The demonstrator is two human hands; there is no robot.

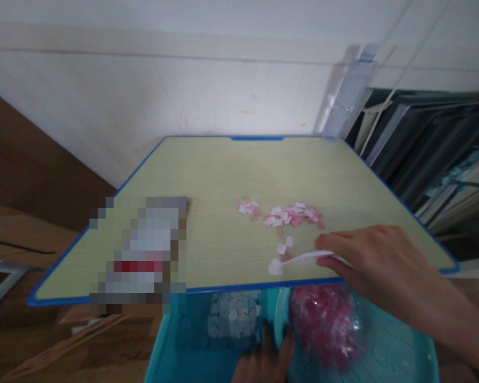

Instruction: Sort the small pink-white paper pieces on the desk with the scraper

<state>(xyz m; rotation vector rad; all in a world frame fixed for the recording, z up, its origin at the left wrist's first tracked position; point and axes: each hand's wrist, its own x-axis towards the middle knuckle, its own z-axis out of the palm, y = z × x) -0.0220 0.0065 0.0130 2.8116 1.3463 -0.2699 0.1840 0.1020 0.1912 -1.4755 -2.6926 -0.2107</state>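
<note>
My right hand (367, 255) is closed in a pinch on a thin white paper strip (309, 256), just above the near edge of a pale folding table (207, 170) with blue trim. A small white paper piece (275, 267) lies at the strip's left end. Beyond it are loose white and pink paper squares (293, 214). Low in the view, my left hand (263, 359) has a finger and the thumb on either side of a teal rim (281, 319). White paper pieces (235, 315) sit left of that rim, and a clear bag of pink-red bits (327, 324) to its right.
A blurred-out whitish object with a red band (139, 250) lies at the table's left. A clear plastic bottle (349, 96) stands at the back right corner, by stacked dark panels (419, 127). A white wall (239, 90) borders the far edge.
</note>
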